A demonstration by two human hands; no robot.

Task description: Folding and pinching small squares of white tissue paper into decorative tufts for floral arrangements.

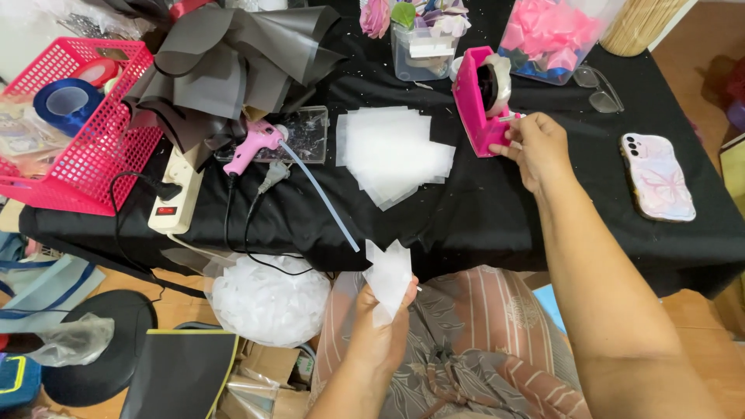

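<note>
Folded piece: a small folded bunch of translucent white mesh fabric (388, 278) is being held low, in front of the counter edge and above the person's lap.
Left hand: the left hand (380, 330) is closing around the lower end of the folded mesh, pinching it so the upper points are fanning out.
Right hand: the right hand (535, 147) is reaching across the black-draped counter (481, 209), its fingertips gripping the front of the pink plastic tape dispenser (483, 101), at the cutter end; whether a strip of tape is between the fingers is too small to tell.
Doing it well, by my judgement: the pinch on the folds should be staying tight at the base while the other hand is working at the dispenser, so the pleats are not slipping apart.
Supply: a loose stack of white mesh squares (392, 151) is lying near the counter's middle, left of the dispenser.
Further out: a pink glue gun (256, 143) with a clear glue stick is resting left of the stack, and a pink plastic basket (93, 147) is sitting at the far left.
Right edge: a phone in a pastel marbled case (658, 177) is lying well apart from the right hand.
</note>
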